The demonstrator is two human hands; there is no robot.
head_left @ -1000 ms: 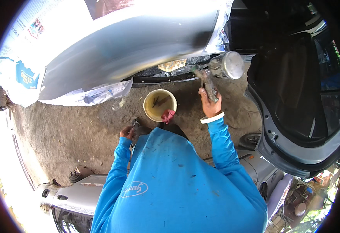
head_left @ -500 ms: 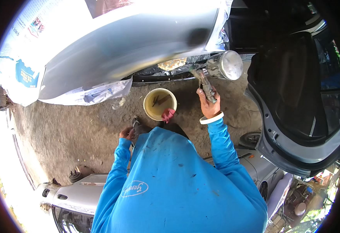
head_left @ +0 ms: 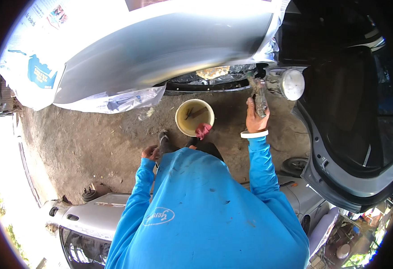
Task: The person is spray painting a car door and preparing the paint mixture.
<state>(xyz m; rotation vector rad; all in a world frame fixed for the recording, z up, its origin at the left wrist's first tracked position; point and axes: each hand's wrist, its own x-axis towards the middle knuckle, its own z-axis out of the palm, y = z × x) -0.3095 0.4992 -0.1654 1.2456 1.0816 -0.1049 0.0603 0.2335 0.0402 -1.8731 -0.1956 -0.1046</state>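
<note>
My right hand (head_left: 257, 120) is wrapped round the grip of a paint spray gun (head_left: 260, 99), with a light band on the wrist. The gun's round-ended cup (head_left: 292, 84) tilts out to the right, beside the right end of a curved silver car panel (head_left: 160, 49). A dark, blurry patch of the panel's lower edge lies just beyond the gun. Down by my left leg, my left hand (head_left: 150, 153) hangs with loosely bent fingers and nothing visible in it. Between the hands stands a cream bucket (head_left: 178, 117) with a reddish cloth (head_left: 203, 130) over its rim.
Newspaper and plastic masking sheets (head_left: 102, 103) border the panel. A dark car door or hatch opening (head_left: 353, 112) stands close on the right. Behind me is a silver car (head_left: 102, 213), and a wheel (head_left: 295, 166) rests at its right. The ground (head_left: 98, 148) is bare earth.
My right hand has carried the spray gun a little to the right along the panel. The whole view has shifted slightly. My left hand stays by my leg.
</note>
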